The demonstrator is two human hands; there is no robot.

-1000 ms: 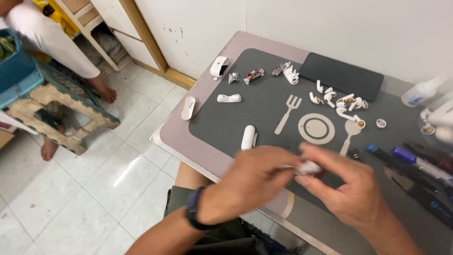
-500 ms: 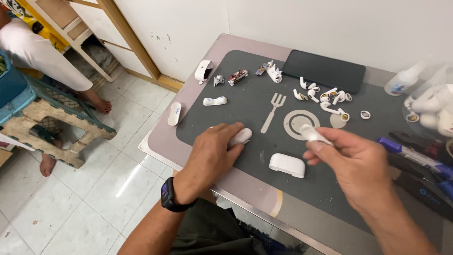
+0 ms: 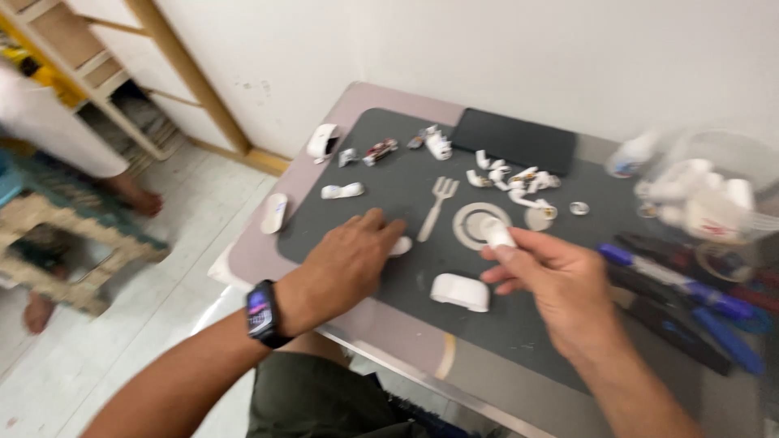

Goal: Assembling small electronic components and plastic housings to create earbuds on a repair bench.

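Note:
My left hand [image 3: 350, 261], with a black watch on the wrist, lies palm down on a dark grey mat [image 3: 406, 170], fingers covering a small white plastic piece [image 3: 400, 246]. I cannot tell whether it grips it. My right hand [image 3: 552, 280] holds a small white rounded part [image 3: 495, 233] between thumb and fingers above the mat's printed plate outline. A white rounded shell [image 3: 460, 292] rests on the mat between my hands.
Several small white and coloured parts [image 3: 507, 178] lie scattered along the mat's far side, next to a black pad [image 3: 515, 139]. Markers and pens [image 3: 690, 292] lie at the right, under a clear container of white pieces [image 3: 706, 199]. A person's legs [image 3: 49, 146] stand at left.
My hands have separated. The white shell now lies on the mat, my left hand has settled on the small white piece, and my right hand has kept its small part.

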